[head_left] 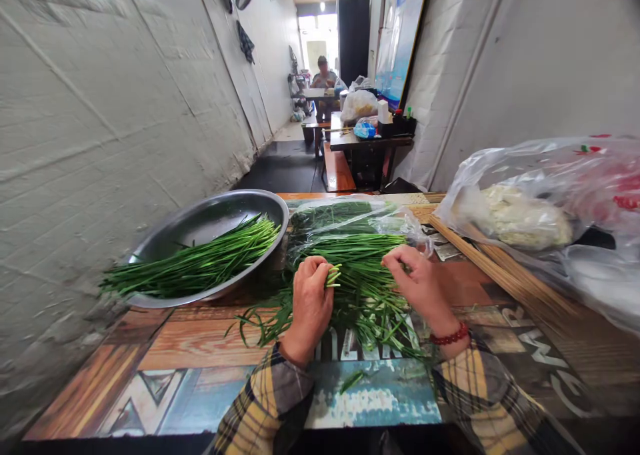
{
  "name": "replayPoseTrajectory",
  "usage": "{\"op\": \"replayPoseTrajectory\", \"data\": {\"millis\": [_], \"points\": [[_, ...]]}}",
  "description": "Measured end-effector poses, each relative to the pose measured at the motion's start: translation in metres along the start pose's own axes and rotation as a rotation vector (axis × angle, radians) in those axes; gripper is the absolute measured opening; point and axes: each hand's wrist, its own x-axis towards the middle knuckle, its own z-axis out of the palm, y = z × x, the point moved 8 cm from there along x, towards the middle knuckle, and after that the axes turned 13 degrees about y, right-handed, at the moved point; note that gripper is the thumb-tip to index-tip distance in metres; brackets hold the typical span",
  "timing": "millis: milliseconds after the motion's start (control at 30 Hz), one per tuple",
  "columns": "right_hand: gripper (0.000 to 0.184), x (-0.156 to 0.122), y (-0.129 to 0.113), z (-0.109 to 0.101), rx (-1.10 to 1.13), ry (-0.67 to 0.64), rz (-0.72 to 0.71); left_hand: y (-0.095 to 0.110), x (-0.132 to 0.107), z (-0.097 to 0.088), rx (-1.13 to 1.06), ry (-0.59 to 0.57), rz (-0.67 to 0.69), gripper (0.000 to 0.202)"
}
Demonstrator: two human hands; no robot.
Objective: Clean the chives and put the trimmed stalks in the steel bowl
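Note:
A loose pile of green chives [365, 275] lies on the table, partly on a clear plastic bag [350, 218]. My left hand [311, 301] is closed round a small bunch of chive stalks, cut ends sticking out to the right. My right hand [417, 278] rests on the pile with fingers curled, pinching at stalks; a red bead bracelet sits on its wrist. To the left, a wide metal basin [200, 225] holds a neat bundle of chives [200, 265] that hangs over its rim.
A bundle of bamboo skewers [500, 275] runs diagonally at the right. Behind it lie plastic bags [540, 201], one with pale food. A tiled wall closes the left. Down the aisle stand tables and benches [345, 148], where a person [324, 75] sits.

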Motion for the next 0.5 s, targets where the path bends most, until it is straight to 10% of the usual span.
{"op": "replayPoseTrajectory", "data": {"millis": [233,500], "points": [[0.02,-0.019,-0.006,0.031,-0.263,-0.379,-0.222,-0.013,-0.003,-0.005,-0.133,0.102,-0.112,0.017],[0.013,-0.033,-0.006,0.037,-0.492,-0.471,-0.392,-0.002,0.002,-0.034,0.198,0.289,0.063,0.013]]}}
